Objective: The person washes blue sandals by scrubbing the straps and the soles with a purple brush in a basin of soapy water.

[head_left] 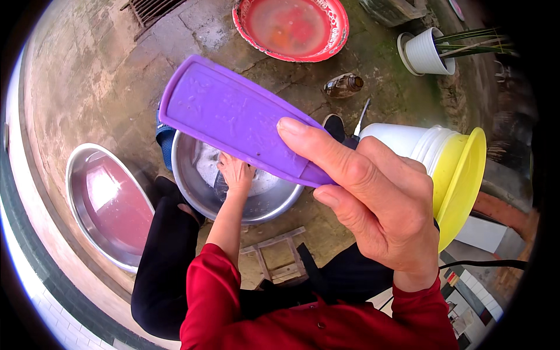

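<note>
Close to the camera, my right hand (385,204) pinches one end of a long purple plastic lid (227,114) between thumb and fingers. The lid is flat with a raised rim, tilted, and looks wet. Below it, my left hand (236,174) reaches into a round metal basin (245,219) holding suds (265,184). Its fingers are curled, with something dark beside them that I cannot make out. The lid covers part of the basin.
A metal basin of pinkish water (114,204) stands left. Ahead are a red enamel basin (344,35) and a brown bottle (344,86). At right are a white bucket (396,137) with a yellow rim and a potted plant (426,53). A wooden stool (280,251) sits below.
</note>
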Demonstrator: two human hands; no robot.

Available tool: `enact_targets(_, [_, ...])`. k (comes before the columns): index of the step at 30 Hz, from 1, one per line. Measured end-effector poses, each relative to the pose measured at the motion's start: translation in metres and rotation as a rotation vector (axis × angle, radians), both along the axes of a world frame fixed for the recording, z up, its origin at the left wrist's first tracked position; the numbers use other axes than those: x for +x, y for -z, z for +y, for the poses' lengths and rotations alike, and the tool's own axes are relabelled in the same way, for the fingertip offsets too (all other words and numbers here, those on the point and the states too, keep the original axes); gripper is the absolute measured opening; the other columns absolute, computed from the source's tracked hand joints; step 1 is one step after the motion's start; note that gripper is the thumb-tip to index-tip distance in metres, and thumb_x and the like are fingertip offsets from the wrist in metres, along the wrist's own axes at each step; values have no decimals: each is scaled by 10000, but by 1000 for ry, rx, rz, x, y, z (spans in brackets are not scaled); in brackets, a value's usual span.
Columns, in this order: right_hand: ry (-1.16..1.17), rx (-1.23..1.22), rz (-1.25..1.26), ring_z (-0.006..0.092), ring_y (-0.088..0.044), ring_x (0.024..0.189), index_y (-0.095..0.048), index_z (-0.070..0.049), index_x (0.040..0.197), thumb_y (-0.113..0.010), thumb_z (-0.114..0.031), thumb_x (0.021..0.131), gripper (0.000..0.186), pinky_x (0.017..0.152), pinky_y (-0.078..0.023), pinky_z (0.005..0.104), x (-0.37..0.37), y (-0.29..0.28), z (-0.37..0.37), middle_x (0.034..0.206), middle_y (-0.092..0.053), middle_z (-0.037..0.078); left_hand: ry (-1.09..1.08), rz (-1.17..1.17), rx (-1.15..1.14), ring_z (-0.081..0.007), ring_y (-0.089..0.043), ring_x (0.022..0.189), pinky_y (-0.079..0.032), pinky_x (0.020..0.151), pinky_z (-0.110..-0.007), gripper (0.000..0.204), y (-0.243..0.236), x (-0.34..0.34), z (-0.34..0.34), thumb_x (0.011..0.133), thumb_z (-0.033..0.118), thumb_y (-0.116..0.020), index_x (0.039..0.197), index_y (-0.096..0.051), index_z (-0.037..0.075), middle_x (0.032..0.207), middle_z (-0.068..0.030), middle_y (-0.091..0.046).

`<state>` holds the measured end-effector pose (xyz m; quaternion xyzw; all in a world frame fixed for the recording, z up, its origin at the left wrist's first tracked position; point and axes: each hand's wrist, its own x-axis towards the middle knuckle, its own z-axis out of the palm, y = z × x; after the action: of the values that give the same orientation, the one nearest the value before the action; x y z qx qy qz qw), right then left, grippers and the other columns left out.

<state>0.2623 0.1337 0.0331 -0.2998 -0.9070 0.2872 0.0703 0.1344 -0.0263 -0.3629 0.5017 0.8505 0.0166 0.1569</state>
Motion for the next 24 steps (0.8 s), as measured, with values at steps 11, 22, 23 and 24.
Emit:
enact_targets(11, [91,-130,208,253,-616,746,-573,-91,1317,-625,-55,875,447,714,-502,332,2,22,-6,1019,-677,147,-1031,-1692,274,-226,-683,799,-574,726,-352,631,-108,-56,-4,855,525,-638,1189,-600,-9,943,-144,-687])
enact_targets(22, [80,-293,393,243,-620,865,-565,-148,1329,-614,-179,924,409,817,-481,325,5,11,-5,1050,-662,134,-438,-2448,577,-370,-641,772,-548,689,-405,918,-290,-27,-21,871,746,-340,1347,-451,-32,1042,-344,-601])
enact_targets(23, [83,-296,397,216,-606,896,-563,-152,1333,-615,-184,929,409,840,-473,317,6,9,-3,1078,-652,126,-423,-2485,538,-384,-639,789,-546,682,-413,924,-295,-30,-21,877,741,-326,1366,-428,-36,1071,-363,-585])
enact_targets(24, [79,-273,417,219,-606,893,-565,-154,1332,-613,-182,929,406,840,-473,317,5,12,-3,1075,-653,125,-423,-2477,522,-388,-639,789,-546,680,-416,925,-301,-32,-24,876,741,-331,1371,-421,-36,1077,-365,-583])
